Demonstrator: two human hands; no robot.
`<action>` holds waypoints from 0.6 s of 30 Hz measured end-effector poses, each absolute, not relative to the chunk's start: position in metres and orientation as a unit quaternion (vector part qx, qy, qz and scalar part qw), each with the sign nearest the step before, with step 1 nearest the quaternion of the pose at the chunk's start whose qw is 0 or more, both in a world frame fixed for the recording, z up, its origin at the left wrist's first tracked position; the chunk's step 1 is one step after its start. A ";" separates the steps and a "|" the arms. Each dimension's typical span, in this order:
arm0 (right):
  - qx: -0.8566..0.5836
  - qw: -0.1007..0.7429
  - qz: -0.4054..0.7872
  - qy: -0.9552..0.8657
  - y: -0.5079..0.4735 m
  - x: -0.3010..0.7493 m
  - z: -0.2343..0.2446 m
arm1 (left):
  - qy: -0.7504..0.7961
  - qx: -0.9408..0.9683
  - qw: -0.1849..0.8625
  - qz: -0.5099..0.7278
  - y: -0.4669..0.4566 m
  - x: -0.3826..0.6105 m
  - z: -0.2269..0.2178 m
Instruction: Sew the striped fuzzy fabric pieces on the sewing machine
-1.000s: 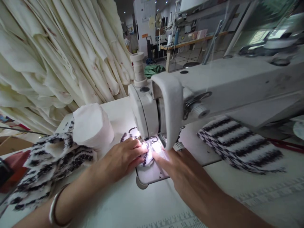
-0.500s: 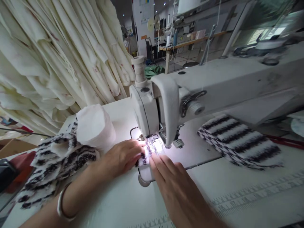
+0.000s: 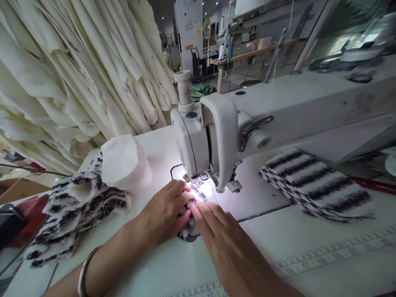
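Observation:
A white sewing machine [image 3: 266, 111] stands on the table, its lamp lighting the needle area [image 3: 199, 187]. A small black-and-white patterned fabric piece [image 3: 187, 231] lies under the needle. My left hand [image 3: 163, 212] rests on it from the left, fingers together and pressing down. My right hand [image 3: 222, 237] lies flat on it from the right, fingers stretched toward the needle. The two hands touch at the fingertips. A silver bangle [image 3: 83, 274] circles my left wrist.
A stack of white round pieces [image 3: 123, 163] sits on a heap of black-and-white fabric [image 3: 71, 210] at the left. Striped pieces [image 3: 315, 185] lie under the machine arm at the right. Cream cloth [image 3: 68, 70] hangs behind. A ruler strip [image 3: 324, 255] runs along the table front.
My right hand has slid left and closer to the needle, meeting my left hand. The fabric piece has turned and shifted toward me under both hands.

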State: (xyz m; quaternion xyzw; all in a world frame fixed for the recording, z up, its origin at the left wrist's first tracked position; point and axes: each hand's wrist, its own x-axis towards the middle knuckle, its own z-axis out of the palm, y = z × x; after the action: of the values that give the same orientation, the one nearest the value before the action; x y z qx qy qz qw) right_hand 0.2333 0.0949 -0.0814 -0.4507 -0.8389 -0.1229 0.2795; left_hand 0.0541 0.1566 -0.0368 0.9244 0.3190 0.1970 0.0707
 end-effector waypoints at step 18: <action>-0.458 0.253 0.010 -0.852 0.124 0.270 -0.056 | 0.429 0.873 0.006 0.233 0.124 0.080 -0.052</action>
State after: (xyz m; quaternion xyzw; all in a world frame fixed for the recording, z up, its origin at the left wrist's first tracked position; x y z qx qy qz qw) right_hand 0.2699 0.1237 -0.0559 -0.4578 -0.8523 0.0095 0.2528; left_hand 0.0801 0.1237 -0.0515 0.8730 0.4286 0.2328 0.0056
